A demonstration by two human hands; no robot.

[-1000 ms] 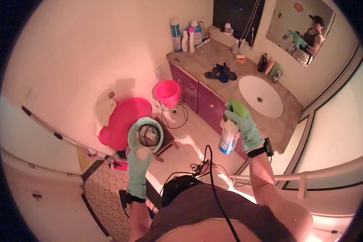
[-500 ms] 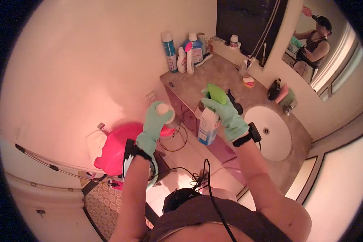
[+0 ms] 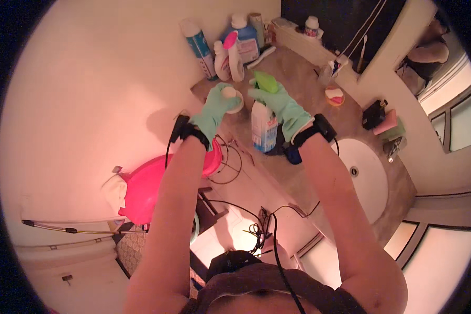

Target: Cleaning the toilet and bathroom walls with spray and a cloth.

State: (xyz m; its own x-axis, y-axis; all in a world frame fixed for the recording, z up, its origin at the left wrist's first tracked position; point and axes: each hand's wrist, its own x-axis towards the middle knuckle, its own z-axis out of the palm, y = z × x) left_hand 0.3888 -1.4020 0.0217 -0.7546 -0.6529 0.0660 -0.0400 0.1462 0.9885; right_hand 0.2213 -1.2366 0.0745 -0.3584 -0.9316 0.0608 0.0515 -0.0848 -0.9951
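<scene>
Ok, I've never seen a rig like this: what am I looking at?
No machine here: these are a person's own gloved hands, the left hand and the right hand. A fisheye camera worn on the head looks down, so straight edges bend; picture left is the person's left. The left holds something round and white, partly hidden. The right holds a white-and-blue bottle, with a bright green item at its grip. The counter has a sink, a blue jug and a tall can.

White oval sink (image 3: 370, 178), pink basin (image 3: 141, 191)
</scene>
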